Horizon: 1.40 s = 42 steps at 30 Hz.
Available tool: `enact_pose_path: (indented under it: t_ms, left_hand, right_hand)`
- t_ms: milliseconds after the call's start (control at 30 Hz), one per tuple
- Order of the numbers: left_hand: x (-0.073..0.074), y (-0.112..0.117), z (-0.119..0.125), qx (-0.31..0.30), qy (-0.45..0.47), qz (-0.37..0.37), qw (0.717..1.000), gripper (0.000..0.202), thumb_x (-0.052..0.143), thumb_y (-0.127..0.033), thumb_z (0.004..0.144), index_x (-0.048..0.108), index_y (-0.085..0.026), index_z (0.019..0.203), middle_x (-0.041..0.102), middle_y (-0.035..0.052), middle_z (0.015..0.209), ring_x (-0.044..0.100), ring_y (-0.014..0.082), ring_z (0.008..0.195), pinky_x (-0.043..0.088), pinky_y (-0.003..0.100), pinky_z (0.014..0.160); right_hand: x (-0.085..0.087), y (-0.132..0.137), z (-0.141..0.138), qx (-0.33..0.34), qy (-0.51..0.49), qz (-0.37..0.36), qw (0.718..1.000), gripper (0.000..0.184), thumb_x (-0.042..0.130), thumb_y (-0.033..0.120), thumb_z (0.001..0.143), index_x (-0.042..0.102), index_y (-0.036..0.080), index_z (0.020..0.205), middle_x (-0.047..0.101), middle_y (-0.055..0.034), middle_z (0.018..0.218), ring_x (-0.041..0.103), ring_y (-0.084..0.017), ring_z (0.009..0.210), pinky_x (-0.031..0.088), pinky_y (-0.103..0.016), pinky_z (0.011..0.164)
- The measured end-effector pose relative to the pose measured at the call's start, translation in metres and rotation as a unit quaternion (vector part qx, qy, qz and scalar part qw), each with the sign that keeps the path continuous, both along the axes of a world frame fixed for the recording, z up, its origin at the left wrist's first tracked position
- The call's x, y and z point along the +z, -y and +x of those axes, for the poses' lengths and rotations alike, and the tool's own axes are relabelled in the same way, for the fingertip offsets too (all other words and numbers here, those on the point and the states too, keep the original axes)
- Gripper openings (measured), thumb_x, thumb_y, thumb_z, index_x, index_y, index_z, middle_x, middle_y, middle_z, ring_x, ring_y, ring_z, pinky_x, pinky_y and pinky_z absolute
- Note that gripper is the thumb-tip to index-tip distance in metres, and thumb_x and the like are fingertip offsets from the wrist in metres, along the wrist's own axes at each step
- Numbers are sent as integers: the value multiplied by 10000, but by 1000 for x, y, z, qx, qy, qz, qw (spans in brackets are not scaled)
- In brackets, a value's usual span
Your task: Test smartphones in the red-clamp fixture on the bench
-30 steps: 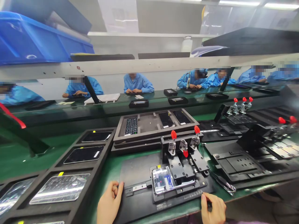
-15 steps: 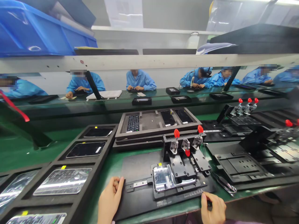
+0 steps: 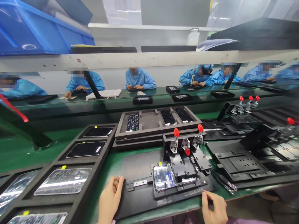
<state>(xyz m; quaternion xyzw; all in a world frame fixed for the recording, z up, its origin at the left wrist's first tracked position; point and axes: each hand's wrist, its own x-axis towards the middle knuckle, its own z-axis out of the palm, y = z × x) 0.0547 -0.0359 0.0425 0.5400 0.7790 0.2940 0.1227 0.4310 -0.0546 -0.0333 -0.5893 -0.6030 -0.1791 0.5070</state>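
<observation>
A black clamping jig (image 3: 177, 186) with red-tipped toggle clamps (image 3: 187, 141) sits on the green bench before me. A phone wrapped in shiny film (image 3: 163, 176) lies in its nest, partly under a clamp plate. My left hand (image 3: 109, 199) rests at the jig's left edge with fingers curled against the black base plate (image 3: 137, 168). My right hand (image 3: 213, 208) lies at the jig's front right corner, fingers bent on the bench edge, thumb touching the jig. What it holds, if anything, is hidden.
A long black tray (image 3: 70, 174) of film-wrapped and dark phones runs along my left. A stacked tray (image 3: 154, 123) with phones stands behind the jig. More jigs (image 3: 245, 161) fill the right side. Several people in blue coats sit across the far bench (image 3: 149, 96). Blue bins (image 3: 42, 31) sit overhead.
The view has shifted slightly; both hands stay at the jig's left edge and front right corner. The wrapped phone stays in the nest.
</observation>
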Motion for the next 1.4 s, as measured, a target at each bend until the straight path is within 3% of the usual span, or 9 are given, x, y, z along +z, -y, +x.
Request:
enact_pose_path:
  t_ms: [167, 367, 533, 700, 833, 1000, 1200, 1300, 1400]
  left_hand:
    - [-1, 1, -2, 2, -23, 64, 998, 324, 418, -511, 831, 546, -215, 801, 590, -6, 688, 562, 153, 611, 437, 243, 620]
    - [6, 9, 11, -22, -57, 150, 987, 226, 500, -418, 826, 571, -204, 815, 601, 24, 791, 550, 164, 690, 431, 275, 713]
    - [22, 9, 41, -175, -60, 123, 975, 266, 531, -363, 825, 588, -211, 1036, 635, 64, 987, 580, 212, 927, 449, 330, 836]
    - [33, -1, 64, -267, -76, 49, 959, 327, 478, -359, 855, 562, -274, 1159, 629, 64, 1110, 572, 228, 1000, 457, 395, 851]
    - [32, -5, 72, -288, -68, 22, 955, 319, 421, -355, 883, 561, -277, 1159, 634, 68, 1117, 566, 236, 1008, 436, 435, 876]
    - [28, -8, 75, -311, -63, 35, 948, 329, 401, -313, 895, 536, -269, 1191, 645, 67, 1102, 585, 220, 972, 467, 386, 822]
    - [20, -11, 76, -318, -47, 57, 945, 336, 412, -275, 900, 515, -268, 1221, 650, 58, 1087, 589, 203, 956, 467, 381, 862]
    - [15, -13, 76, -326, -20, 77, 942, 326, 420, -259, 901, 523, -253, 1210, 649, 61, 1071, 589, 191, 953, 466, 360, 881]
    - [12, -14, 78, -323, -5, 89, 942, 322, 427, -250, 899, 536, -245, 1202, 653, 64, 1029, 595, 185, 931, 488, 326, 839]
  right_hand:
    - [30, 1, -1, -3, -54, 36, 998, 75, 636, 112, 732, 608, 166, 775, 633, -37, 689, 574, -150, 618, 458, -305, 627]
    - [109, -23, -6, -2, -87, 101, 991, 116, 637, 85, 720, 605, 173, 788, 622, -29, 717, 565, -140, 633, 466, -302, 645]
    - [166, -67, -21, 101, 30, -51, 993, 311, 610, 245, 789, 558, 199, 1092, 638, -29, 851, 562, -153, 776, 468, -307, 754]
    - [174, -94, -36, 92, 128, -186, 970, 483, 475, 418, 858, 427, 154, 1260, 623, -67, 878, 592, -184, 783, 489, -295, 653]
    - [169, -97, -40, 96, 120, -179, 972, 412, 396, 348, 901, 406, 134, 1253, 622, -89, 912, 614, -183, 806, 502, -298, 685]
    - [169, -96, -41, 108, 105, -199, 968, 406, 405, 283, 889, 396, 121, 1260, 612, -87, 923, 609, -174, 795, 501, -288, 686]
    - [183, -95, -39, 138, 100, -163, 972, 398, 366, 199, 865, 484, 90, 1229, 563, -32, 677, 547, -141, 610, 469, -278, 608]
    - [202, -97, -37, 190, 30, -180, 965, 404, 398, 236, 880, 462, 126, 1264, 546, 9, 620, 526, -110, 550, 469, -258, 584]
    - [220, -99, -32, 263, -147, -179, 937, 488, 491, 315, 864, 377, 156, 1311, 596, 21, 685, 577, -92, 588, 509, -233, 611]
